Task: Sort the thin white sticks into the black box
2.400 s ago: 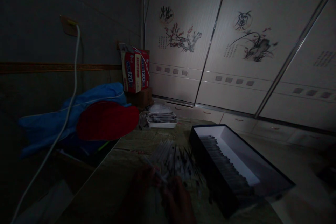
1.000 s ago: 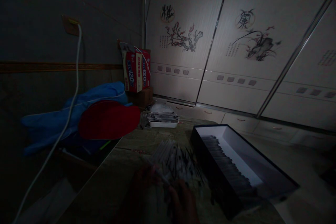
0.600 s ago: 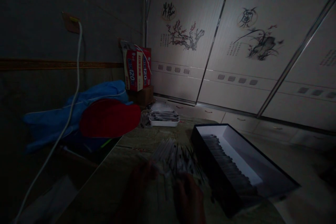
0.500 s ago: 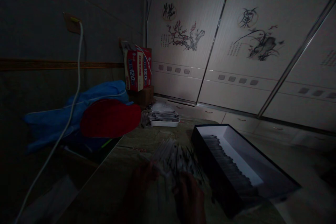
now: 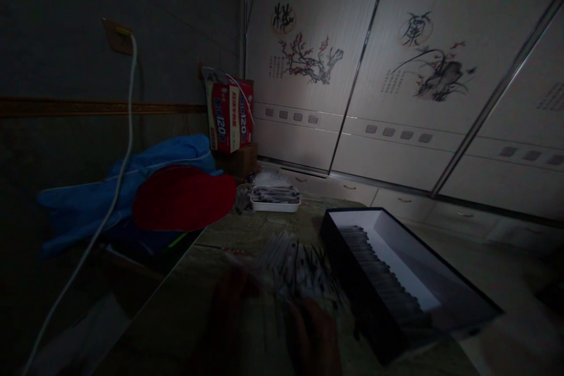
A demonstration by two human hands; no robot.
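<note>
While gloom blankets the table (image 5: pixel 247 232), slim pieces (image 5: pixel 299 261) lie heaped

Far left sits blue cloth (image 5: pixel 92 194), then a red round piece (image 5: pixel 183 200). Next, the left hand (image 5: pixel 235 288) curls at a pale, blurred sliver (image 5: pixel 238 260); whether it pinches, I cannot tell. Beside the heap's near edge, the right hand (image 5: pixel 312 329) bends its fingers, grip too dark to read. Rightmost, a black box (image 5: pixel 355 279) holds a row of slim things (image 5: pixel 381 276).

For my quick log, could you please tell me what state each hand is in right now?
Left hand: too dark and blurred to tell.
Right hand: curled near the slim pieces; its hold cannot be told.
</note>
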